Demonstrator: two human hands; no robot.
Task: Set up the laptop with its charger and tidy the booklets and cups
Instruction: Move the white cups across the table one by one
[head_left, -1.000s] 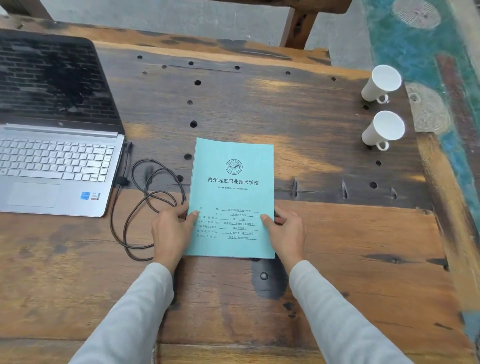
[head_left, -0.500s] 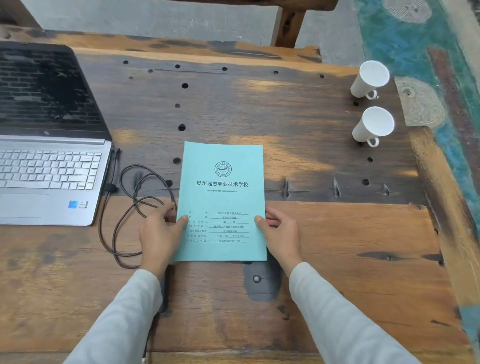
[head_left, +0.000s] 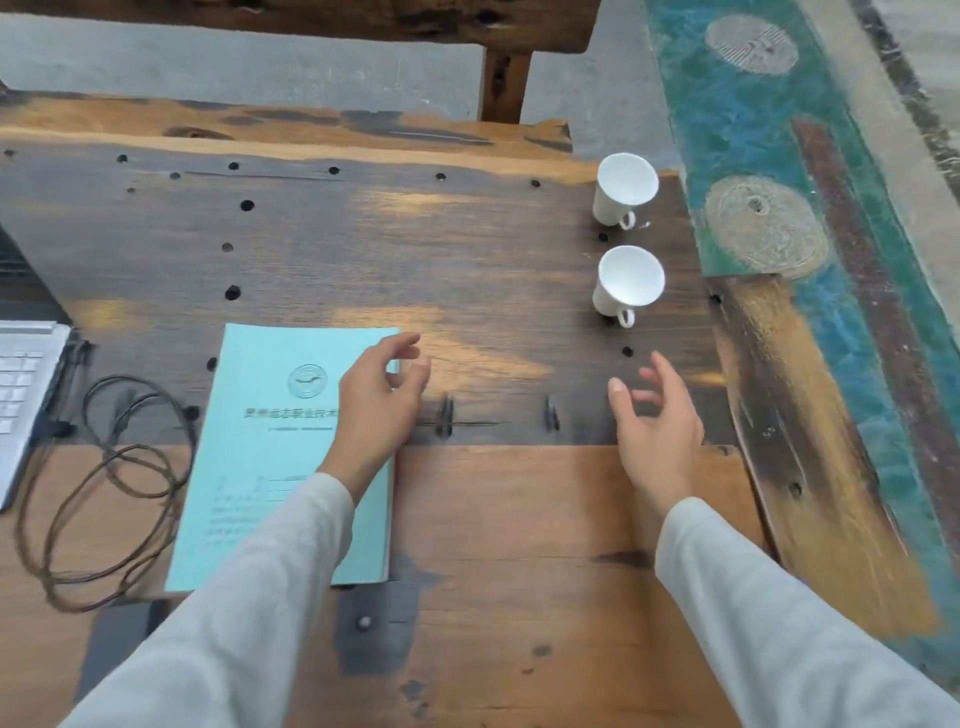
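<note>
Head view: both hands empty, cups next.
Left hand (head_left: 382, 400) and right hand (head_left: 657, 426) hover, fingers spread; booklet (head_left: 270, 467) under left wrist; cups (head_left: 628, 283) ahead of right hand, likely next grasp.

Wooden table (head_left: 519, 519), booklet (head_left: 270, 441), cups (head_left: 628, 283), cable (head_left: 114, 467), laptop (head_left: 26, 395)

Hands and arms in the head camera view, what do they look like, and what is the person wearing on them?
Both arms are covered by long, loose sleeves of plain light grey fabric, soft and slightly creased, ending at the wrists. The left sleeve and right sleeve match, with no print or logo visible. The left hand and right hand are bare: no gloves, rings, watch or bracelet show.
</note>
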